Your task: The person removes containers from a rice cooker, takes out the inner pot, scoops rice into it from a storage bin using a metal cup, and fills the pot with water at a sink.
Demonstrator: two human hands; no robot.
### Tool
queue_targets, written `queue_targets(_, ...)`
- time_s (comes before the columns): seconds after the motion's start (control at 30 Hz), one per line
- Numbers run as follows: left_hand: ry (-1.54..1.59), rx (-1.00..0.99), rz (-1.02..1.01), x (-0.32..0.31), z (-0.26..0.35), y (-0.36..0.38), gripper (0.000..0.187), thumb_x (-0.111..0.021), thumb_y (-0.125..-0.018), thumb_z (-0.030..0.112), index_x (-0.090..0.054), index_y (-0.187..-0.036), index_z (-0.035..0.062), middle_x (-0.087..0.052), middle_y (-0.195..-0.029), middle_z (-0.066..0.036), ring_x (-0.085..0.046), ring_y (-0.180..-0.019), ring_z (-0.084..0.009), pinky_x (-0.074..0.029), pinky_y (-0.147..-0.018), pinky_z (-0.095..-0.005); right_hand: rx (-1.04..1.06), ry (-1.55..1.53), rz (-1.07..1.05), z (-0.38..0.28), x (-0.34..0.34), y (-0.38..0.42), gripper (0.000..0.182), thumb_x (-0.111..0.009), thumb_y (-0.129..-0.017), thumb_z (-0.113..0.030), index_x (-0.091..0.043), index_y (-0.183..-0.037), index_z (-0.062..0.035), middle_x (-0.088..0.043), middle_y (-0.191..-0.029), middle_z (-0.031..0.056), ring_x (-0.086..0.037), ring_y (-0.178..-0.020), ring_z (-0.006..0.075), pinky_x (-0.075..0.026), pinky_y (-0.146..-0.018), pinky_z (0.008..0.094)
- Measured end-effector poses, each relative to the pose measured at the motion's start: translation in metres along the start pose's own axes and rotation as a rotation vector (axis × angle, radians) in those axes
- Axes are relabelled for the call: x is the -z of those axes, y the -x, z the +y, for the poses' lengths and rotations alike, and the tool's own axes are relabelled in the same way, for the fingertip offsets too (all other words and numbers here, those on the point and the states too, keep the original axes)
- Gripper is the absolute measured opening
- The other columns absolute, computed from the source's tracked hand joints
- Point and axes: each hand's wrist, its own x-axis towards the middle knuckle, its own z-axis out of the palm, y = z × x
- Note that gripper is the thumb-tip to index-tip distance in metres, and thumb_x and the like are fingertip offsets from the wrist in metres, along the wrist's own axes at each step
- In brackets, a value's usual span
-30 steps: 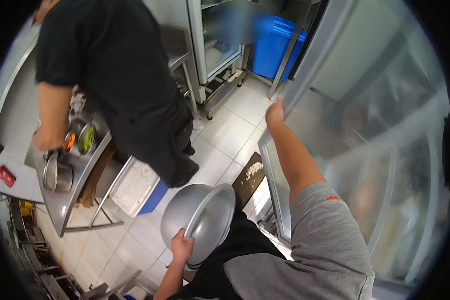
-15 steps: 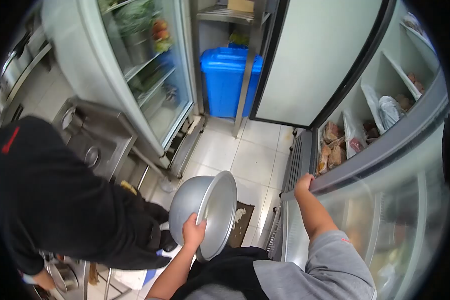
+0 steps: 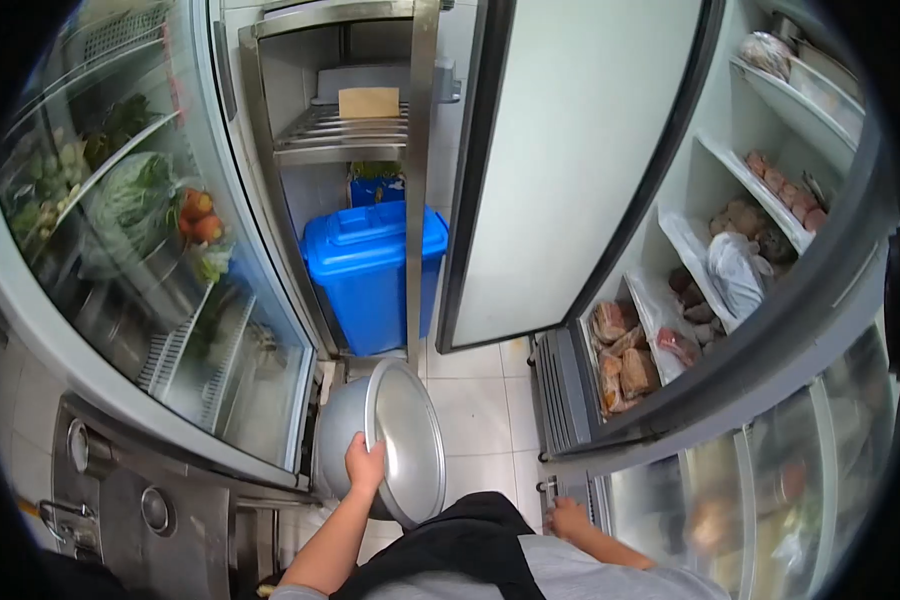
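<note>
My left hand (image 3: 365, 462) grips the rim of a large metal bowl (image 3: 413, 440), thumb over the edge. The bowl is tipped on its side, its inside facing right, and nothing shows in it. My right hand (image 3: 568, 518) hangs low by my side, near the base of the glass-fronted fridge (image 3: 670, 500). Its fingers are loosely bent and a little apart, with nothing visible in them. Ahead on the right is the open upright freezer, with bagged meat (image 3: 625, 365) on its lowest shelf and a white plastic bag (image 3: 738, 275) higher up.
The freezer door (image 3: 570, 180) stands wide open. A blue lidded bin (image 3: 370, 275) sits under a metal rack (image 3: 340, 135). At left are a glass-door fridge with vegetables (image 3: 135, 205) and a steel sink (image 3: 175, 550). White tiles (image 3: 480, 405) cover the floor.
My right hand has come off the freezer's edge and dropped toward my body. The view has moved forward toward the rack. The bowl stays in my left hand; the co-worker has mostly left view.
</note>
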Motion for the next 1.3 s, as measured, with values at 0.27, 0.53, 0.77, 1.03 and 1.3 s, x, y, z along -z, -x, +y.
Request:
queue_targets(0.27,-0.243,-0.083,-0.038,0.010,0.009,-0.119,0.021,-0.064,-0.075,0.020,-0.059,-0.083,0.0016,-0.064,-0.075,-0.018,-0.063,-0.073,-0.0344,-0.048,-0.067,-0.0427,0.396,0.133,0.632,-0.132,0.234,-0.210,0.040,-0.064,-0.078,-0.030,-0.061,-0.111,-0.0069,-0.043,-0.136,0.0099,-0.033,-0.132,0.0297,-0.030,-0.102,0.0568)
queue_targets(0.53,-0.203,0.026,-0.102,0.026,0.025,-0.185,0.025,-0.065,-0.073,0.023,-0.064,-0.091,0.0060,-0.068,-0.085,-0.017,-0.065,-0.079,-0.0334,-0.050,-0.071,-0.0396,0.174,0.866,0.444,-0.182,0.443,-0.386,0.038,-0.045,-0.089,-0.026,-0.064,-0.117,-0.0088,-0.054,-0.128,0.0157,-0.040,-0.128,0.0334,-0.018,-0.109,0.0550)
queue_targets(0.77,-0.290,0.004,-0.149,0.039,0.045,-0.232,0.023,-0.064,-0.073,0.023,-0.064,-0.088,0.0061,-0.067,-0.079,-0.017,-0.065,-0.076,-0.0345,-0.050,-0.068,-0.0414,0.133,1.031,0.278,-0.193,0.416,-0.393,0.028,-0.049,-0.087,-0.024,-0.070,-0.102,-0.0121,-0.066,-0.098,0.0087,-0.058,-0.094,0.0291,-0.034,-0.080,0.0455)
queue_targets(1.03,-0.389,-0.070,-0.311,0.033,0.040,-0.280,0.021,-0.065,-0.071,0.025,-0.065,-0.084,0.0087,-0.065,-0.075,-0.016,-0.064,-0.071,-0.0347,-0.049,-0.065,-0.0428,-0.162,0.377,-0.263,-0.116,0.323,-0.354,0.024,-0.057,-0.081,-0.019,-0.071,-0.099,-0.0116,-0.069,-0.095,0.0063,-0.065,-0.075,0.0267,-0.043,-0.059,0.0473)
queue_targets(1.3,-0.584,-0.130,-0.517,0.010,0.032,-0.298,0.023,-0.068,-0.071,0.029,-0.064,-0.083,0.0099,-0.063,-0.070,-0.017,-0.062,-0.068,-0.0356,-0.049,-0.062,-0.0437,-0.211,-0.941,-0.113,-0.048,0.256,-0.444,0.041,-0.054,-0.090,-0.042,-0.064,-0.086,-0.0022,-0.062,-0.071,0.0078,-0.056,-0.054,0.0167,-0.045,-0.046,0.0313)
